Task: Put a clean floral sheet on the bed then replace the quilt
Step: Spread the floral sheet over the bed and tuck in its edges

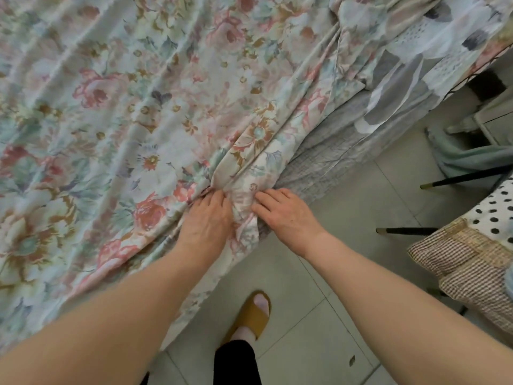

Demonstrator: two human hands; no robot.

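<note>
The floral sheet (125, 112), pale with pink and teal flowers, covers the bed across the left and middle of the view. Its edge is bunched into folds at the bed's side. My left hand (206, 218) grips that bunch from the left, fingers curled into the fold. My right hand (283, 215) holds the same bunch from the right, fingertips tucked into the cloth. Beside the bunch the grey mattress side (319, 162) shows bare. A quilt with grey and white patches (416, 51) lies heaped at the upper right of the bed.
A pale tiled floor (347, 204) runs along the bed. My foot in a yellow slipper (249, 315) stands near the bed's edge. At the right is a chair with black legs (405, 230), a checked cushion (466, 268) and polka-dot fabric (497, 207).
</note>
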